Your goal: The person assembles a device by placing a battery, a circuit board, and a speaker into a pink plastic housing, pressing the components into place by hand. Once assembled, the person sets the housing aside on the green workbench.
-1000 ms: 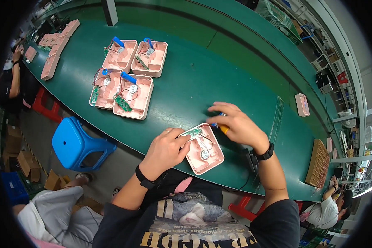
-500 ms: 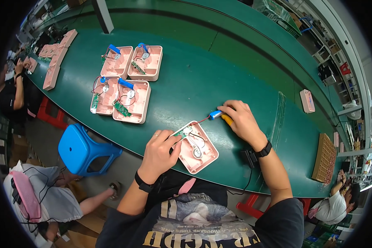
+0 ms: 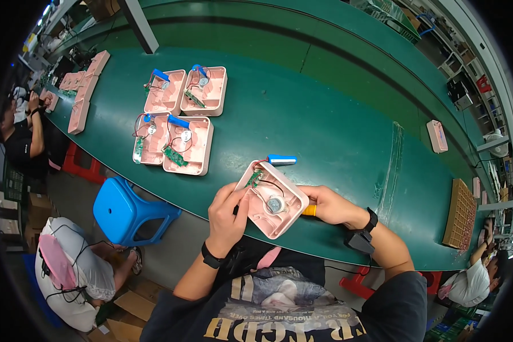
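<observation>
An open pink plastic shell [image 3: 279,214] lies on the green bench near its front edge. Inside it sit a small green circuit board [image 3: 253,178], a round silver part [image 3: 276,204] and thin wires. A blue cylindrical cell [image 3: 282,160] lies on the bench just beyond the shell, joined to it by a red wire. My left hand [image 3: 227,214] grips the shell's left side, fingers reaching inside. My right hand [image 3: 328,205] is closed on a yellow-handled tool [image 3: 308,210] at the shell's right edge.
Several more pink shells [image 3: 179,119] with blue cells and boards lie in a group at the back left. Closed pink cases [image 3: 85,91] line the far left. A blue stool [image 3: 128,211] stands below the bench edge. A brown tray [image 3: 459,214] sits at right. Other people work at both ends.
My right hand let go of the blue cell, which now lies on the bench, and came back to the shell's right edge. The shell has turned slightly under my left hand.
</observation>
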A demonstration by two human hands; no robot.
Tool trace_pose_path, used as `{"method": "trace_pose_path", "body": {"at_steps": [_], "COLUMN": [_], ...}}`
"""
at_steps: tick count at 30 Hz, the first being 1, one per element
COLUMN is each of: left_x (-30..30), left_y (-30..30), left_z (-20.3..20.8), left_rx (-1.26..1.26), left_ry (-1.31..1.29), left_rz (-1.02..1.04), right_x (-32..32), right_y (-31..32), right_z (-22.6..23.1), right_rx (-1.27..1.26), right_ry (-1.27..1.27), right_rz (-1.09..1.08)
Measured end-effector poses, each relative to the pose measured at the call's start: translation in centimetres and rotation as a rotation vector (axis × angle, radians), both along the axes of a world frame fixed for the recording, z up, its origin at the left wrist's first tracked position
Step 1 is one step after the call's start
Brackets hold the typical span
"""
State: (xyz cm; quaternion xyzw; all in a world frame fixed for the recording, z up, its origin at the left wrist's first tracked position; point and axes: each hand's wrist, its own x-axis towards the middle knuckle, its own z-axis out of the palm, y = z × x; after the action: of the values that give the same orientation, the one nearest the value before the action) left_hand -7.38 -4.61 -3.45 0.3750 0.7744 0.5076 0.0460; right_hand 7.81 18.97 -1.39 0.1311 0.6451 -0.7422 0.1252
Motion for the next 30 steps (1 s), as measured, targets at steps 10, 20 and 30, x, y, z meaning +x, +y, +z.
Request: {"method": "trace_pose_path", "body": {"at_steps": [10, 20, 30], "left_x": [1.1, 1.4, 0.0], "left_y": [0.3, 0.6, -0.8], "left_z": [-2.4, -3.0, -2.5], "left_rx": [0.077, 0.086, -0.019], "left_ry": [-0.001, 0.155, 0.241], "left_rz": [0.06, 0.1, 0.126], "right_x": [0.2, -0.5, -4.1], "right_y": [-0.6, 1.4, -2.4], "right_z": [0.0, 1.6, 1.3], "right_rx": [0.349, 0.864, 1.169], "right_ry": [0.009, 0.326, 0.531], "right_rz": [-0.114, -0.065, 0.044]}}
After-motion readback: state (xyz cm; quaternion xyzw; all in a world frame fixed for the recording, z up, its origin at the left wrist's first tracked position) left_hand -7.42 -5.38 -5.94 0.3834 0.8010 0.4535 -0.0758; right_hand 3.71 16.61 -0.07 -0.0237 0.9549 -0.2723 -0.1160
